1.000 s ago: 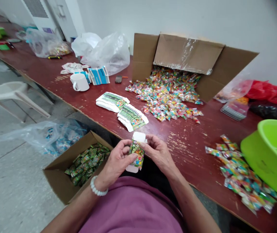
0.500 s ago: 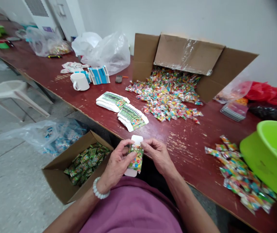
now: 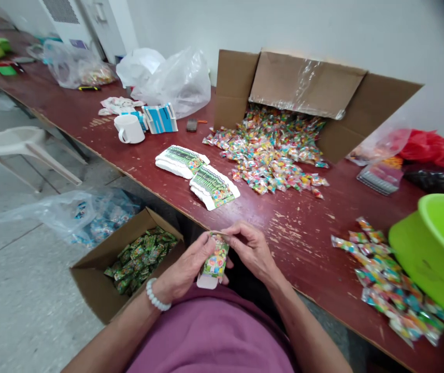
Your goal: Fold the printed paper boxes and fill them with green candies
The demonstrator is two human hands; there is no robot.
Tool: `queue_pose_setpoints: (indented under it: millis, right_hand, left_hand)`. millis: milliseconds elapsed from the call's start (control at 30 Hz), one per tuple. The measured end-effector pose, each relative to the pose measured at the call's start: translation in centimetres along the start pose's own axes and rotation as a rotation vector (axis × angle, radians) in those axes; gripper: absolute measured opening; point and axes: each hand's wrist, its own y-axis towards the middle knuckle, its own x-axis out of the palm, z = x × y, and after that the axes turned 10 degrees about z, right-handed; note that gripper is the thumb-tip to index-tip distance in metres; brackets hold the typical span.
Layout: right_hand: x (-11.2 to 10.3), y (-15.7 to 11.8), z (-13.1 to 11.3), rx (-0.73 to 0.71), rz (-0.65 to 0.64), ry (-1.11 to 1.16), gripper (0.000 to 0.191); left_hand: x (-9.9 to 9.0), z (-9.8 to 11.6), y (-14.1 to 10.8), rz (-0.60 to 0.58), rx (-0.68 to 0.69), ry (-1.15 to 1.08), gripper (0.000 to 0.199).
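A small green patterned box (image 3: 216, 259) is held above my lap, just off the table's front edge. My left hand (image 3: 186, 267) grips its left side, and its white lower flap hangs open. My right hand (image 3: 249, 247) pinches the top end, where the flap is folded down. Two rows of flat green and white cartons (image 3: 213, 187) lie on the table beyond my hands. Behind them, wrapped candies (image 3: 272, 155) spill from a large cardboard box (image 3: 307, 85). An open carton (image 3: 89, 277) at lower left contains several green packs (image 3: 144, 256).
The dark red table (image 3: 291, 228) runs across the view. A green basin (image 3: 431, 254) stands at the right beside a smaller candy pile (image 3: 392, 285). A white mug (image 3: 129, 129), plastic bags (image 3: 178, 77) and blue-white boxes (image 3: 160, 118) stand further back. A white stool (image 3: 15, 140) is at the left.
The upper white flap, upright before, is now folded down at the top of the box. My left fingers have shifted behind and along the box.
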Motion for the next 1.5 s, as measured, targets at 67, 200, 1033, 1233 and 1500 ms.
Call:
queue_pose_setpoints:
  millis: [67,200,1033,1233,1500]
  right_hand:
    - [0.0,0.0,-0.1,-0.001,-0.095,-0.031,0.019]
    - [0.0,0.5,0.0,0.184,-0.124,0.040,0.027]
    - [-0.8,0.5,0.4,0.301,-0.085,0.245,0.021]
    - [-1.3,0.9,-0.5,0.329,-0.157,0.320,0.022]
    - [0.2,-0.9,-0.6,0.145,-0.119,0.161,0.017]
  left_hand:
    - [0.1,-0.4,0.2,0.033,-0.082,-0.046,0.052]
    - [0.4,-1.0,0.7,0.143,-0.033,0.032,0.061]
    - [0.5,0.3,1.4,-0.039,0.133,0.236,0.066]
    - [0.2,0.3,1.3,-0.064,0.109,0.231,0.063]
    - [0.1,-0.7,2.0,0.011,0.043,-0.002,0.060]
